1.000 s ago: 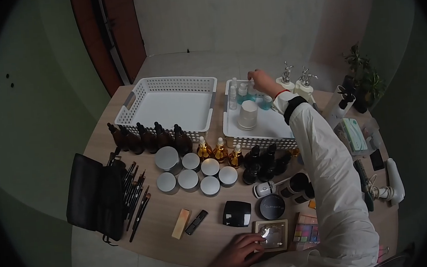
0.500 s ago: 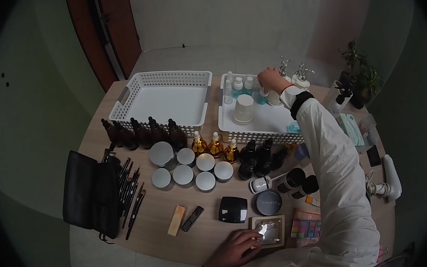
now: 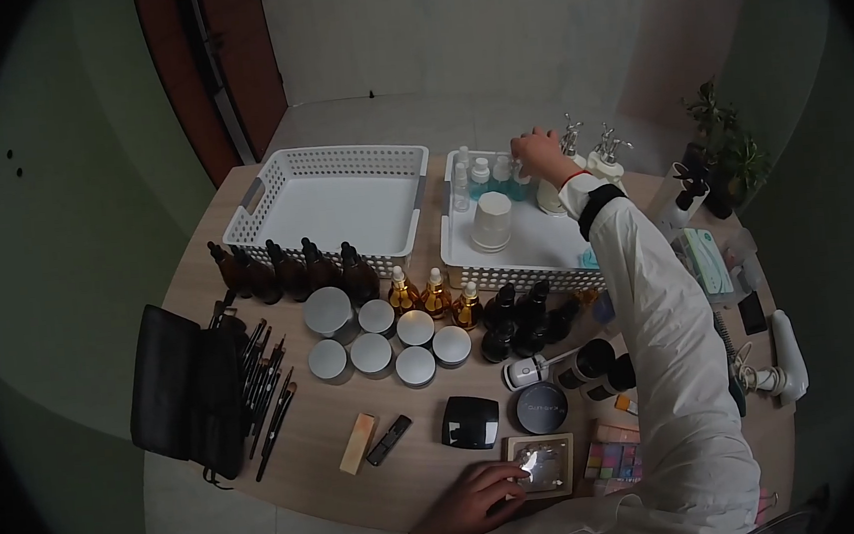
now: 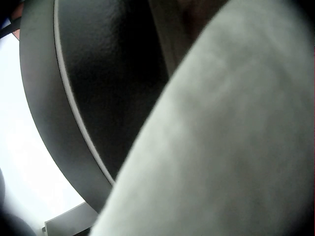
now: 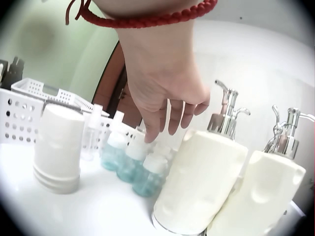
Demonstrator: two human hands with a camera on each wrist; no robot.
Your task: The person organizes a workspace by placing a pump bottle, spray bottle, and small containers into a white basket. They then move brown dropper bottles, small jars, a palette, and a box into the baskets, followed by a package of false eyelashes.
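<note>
Bottles (image 5: 130, 165), teal, stand closer together than second ago; right hand (image 5: 166, 87) beside them, fingers loosely extended.

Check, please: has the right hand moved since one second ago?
Yes: judged against the right basket, the right hand has moved rightward in the head view, towards the pump bottles.

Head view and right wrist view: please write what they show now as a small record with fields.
Right grip: at the white perforated plastic basket on the right, fingers hanging down by small clear bottles of teal liquid; hold unclear
Left grip: fingers over the left edge of a square beige-rimmed case with a clear top
Beside right grip: two cream bottles with silver metal pumps
In that basket: white cylindrical container
</note>
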